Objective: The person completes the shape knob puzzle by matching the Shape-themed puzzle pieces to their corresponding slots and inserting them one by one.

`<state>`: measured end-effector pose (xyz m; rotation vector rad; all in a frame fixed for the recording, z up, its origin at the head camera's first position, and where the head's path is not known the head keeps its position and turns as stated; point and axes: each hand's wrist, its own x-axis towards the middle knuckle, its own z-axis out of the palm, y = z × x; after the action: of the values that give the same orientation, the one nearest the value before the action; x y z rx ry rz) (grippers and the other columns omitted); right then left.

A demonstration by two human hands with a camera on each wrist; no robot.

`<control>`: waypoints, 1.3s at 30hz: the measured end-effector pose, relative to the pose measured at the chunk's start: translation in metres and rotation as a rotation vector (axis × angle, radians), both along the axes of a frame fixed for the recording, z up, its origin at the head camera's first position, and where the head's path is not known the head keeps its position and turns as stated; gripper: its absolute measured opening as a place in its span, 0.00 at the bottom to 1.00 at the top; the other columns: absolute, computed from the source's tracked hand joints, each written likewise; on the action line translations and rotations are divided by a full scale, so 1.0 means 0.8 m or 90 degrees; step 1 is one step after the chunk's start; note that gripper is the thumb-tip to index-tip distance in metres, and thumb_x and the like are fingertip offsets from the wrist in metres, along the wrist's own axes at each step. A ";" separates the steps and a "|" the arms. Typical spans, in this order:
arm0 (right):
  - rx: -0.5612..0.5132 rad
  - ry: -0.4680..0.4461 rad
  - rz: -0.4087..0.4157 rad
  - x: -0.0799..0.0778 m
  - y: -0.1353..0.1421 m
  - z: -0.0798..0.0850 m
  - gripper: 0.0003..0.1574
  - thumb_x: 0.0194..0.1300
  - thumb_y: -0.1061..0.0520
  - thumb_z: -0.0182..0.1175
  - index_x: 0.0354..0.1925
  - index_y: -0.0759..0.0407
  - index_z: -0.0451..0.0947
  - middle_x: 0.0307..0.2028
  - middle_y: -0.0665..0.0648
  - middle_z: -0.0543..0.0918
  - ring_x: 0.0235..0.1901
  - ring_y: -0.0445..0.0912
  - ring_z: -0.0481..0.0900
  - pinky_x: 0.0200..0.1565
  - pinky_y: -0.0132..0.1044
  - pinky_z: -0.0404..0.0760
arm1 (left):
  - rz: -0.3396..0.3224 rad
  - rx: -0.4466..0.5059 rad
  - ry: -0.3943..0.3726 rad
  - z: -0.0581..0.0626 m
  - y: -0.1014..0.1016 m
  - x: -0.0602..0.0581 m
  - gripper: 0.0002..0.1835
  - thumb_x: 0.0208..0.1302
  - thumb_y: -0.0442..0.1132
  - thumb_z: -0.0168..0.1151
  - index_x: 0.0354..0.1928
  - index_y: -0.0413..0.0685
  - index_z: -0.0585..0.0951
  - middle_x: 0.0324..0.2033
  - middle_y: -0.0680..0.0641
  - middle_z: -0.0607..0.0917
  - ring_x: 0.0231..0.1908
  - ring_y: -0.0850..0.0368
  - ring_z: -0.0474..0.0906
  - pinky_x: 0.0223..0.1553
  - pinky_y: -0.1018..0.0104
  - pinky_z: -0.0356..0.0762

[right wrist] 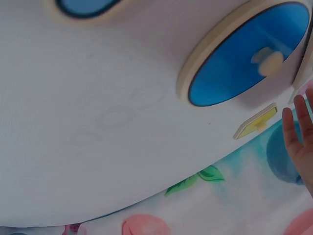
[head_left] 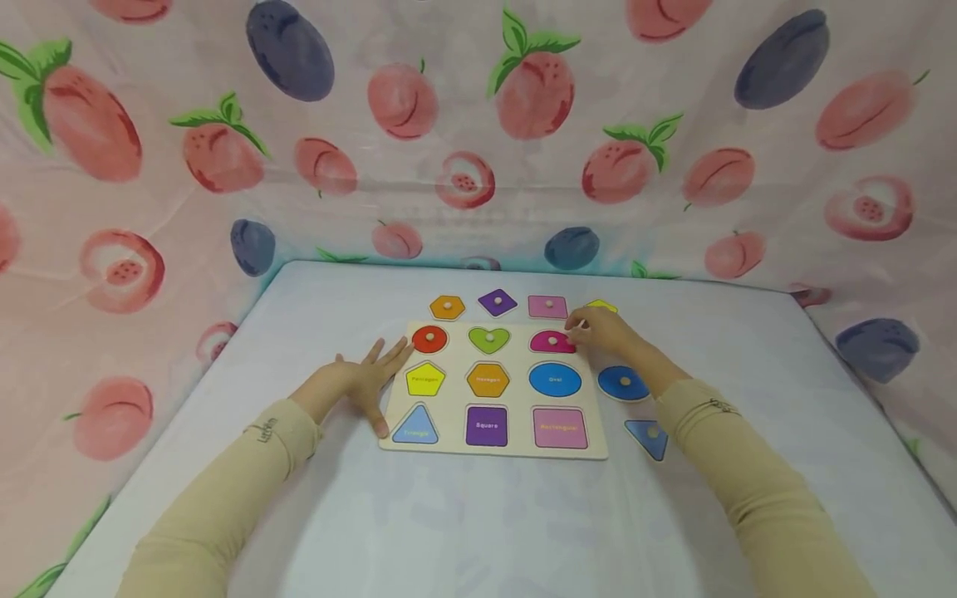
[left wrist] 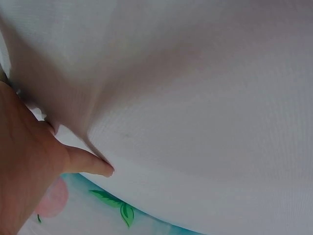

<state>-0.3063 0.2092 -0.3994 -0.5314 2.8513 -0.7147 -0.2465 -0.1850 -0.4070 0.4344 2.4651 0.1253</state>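
A wooden shape-puzzle board [head_left: 456,415] lies flat on the table. My left hand [head_left: 370,384] has its fingers spread along the board's left edge, the thumb near the lower corner. At the upper right of the board, my right hand [head_left: 604,332] has its fingertips right at the right edge of a magenta half-circle piece [head_left: 542,342]. That knobbed piece lies over its place in the top row. A red circle piece [head_left: 424,345] and a green heart piece [head_left: 483,344] share this row. Printed recesses, such as the square [head_left: 487,436], show in the lower rows.
Behind the board lie loose knobbed pieces: orange hexagon [head_left: 441,311], purple square [head_left: 489,307], pink rectangle [head_left: 540,311] and yellow pentagon [head_left: 601,305], partly covered by my right hand. A blue oval [head_left: 613,386] and blue triangle [head_left: 643,432] lie right of the board. Fruit-print cloth [head_left: 463,100] surrounds the table.
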 end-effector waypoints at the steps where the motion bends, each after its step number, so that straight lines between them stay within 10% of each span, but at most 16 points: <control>1: 0.002 0.000 0.003 -0.001 0.003 -0.001 0.14 0.65 0.57 0.59 0.45 0.65 0.77 0.44 0.64 0.79 0.48 0.58 0.73 0.51 0.51 0.77 | 0.000 0.000 0.002 0.000 0.000 0.000 0.77 0.29 0.62 0.78 0.74 0.55 0.31 0.73 0.49 0.25 0.72 0.39 0.20 0.54 0.17 0.31; 15: 0.000 0.057 0.003 -0.022 0.049 0.009 0.18 0.64 0.60 0.58 0.51 0.67 0.75 0.55 0.70 0.75 0.61 0.64 0.66 0.64 0.60 0.62 | -0.005 -0.004 0.000 0.002 0.001 -0.001 0.77 0.31 0.61 0.78 0.74 0.56 0.30 0.73 0.50 0.25 0.72 0.40 0.20 0.55 0.17 0.31; 39: 0.015 -0.011 -0.056 -0.054 0.077 0.008 0.22 0.64 0.59 0.58 0.55 0.68 0.74 0.59 0.71 0.71 0.61 0.68 0.63 0.64 0.62 0.60 | 0.003 0.001 0.003 0.001 -0.001 0.001 0.78 0.28 0.62 0.78 0.74 0.56 0.31 0.73 0.49 0.26 0.72 0.39 0.21 0.54 0.17 0.31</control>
<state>-0.3491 0.2707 -0.3931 -0.3970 2.8784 -0.6951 -0.2455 -0.1858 -0.4062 0.4296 2.4706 0.1294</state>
